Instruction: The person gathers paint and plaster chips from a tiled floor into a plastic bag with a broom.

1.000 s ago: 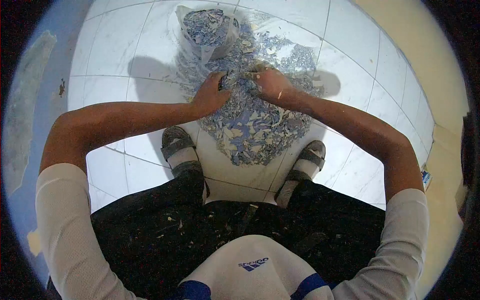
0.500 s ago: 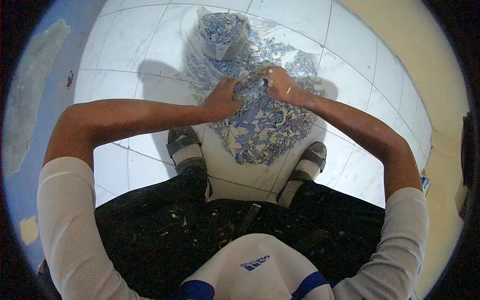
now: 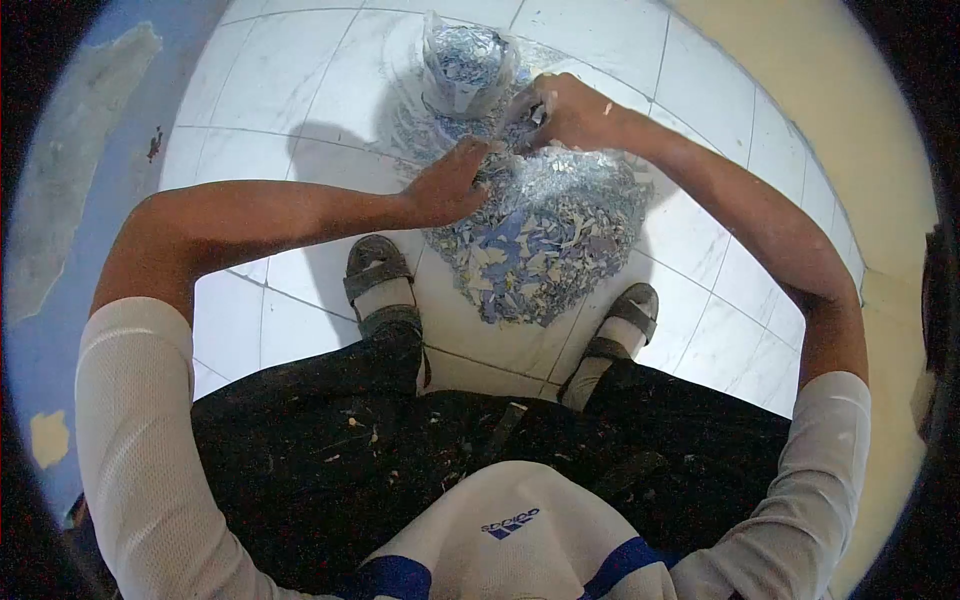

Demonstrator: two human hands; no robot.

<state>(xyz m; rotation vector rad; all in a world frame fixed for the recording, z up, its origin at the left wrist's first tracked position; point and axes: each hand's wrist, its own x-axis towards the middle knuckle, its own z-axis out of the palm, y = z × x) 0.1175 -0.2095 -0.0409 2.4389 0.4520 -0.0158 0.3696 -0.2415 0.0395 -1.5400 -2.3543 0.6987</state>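
A clear plastic bag (image 3: 545, 245), bulging with blue and cream paint flakes, lies on the tiles between my feet. At its gathered neck my left hand (image 3: 452, 185) is closed, thumb and fingers pinching the plastic. My right hand (image 3: 578, 112) is closed on the film at the far side of the neck, higher and to the right, with a dark gap showing by its fingers. Just beyond them stands a second clear bag (image 3: 465, 75), its mouth open and flakes filling it. The fingertips of both hands are partly hidden by the crumpled plastic.
White tiled floor (image 3: 340, 90) surrounds the bags, with loose flakes and dust near the second bag. My sandalled feet (image 3: 380, 275) flank the full bag. A peeling blue wall (image 3: 120, 130) is at left and a yellow wall (image 3: 800, 90) at right.
My right hand has moved up and away, stretching the bag's neck out toward the second bag. My left hand has shifted only slightly and keeps its hold.
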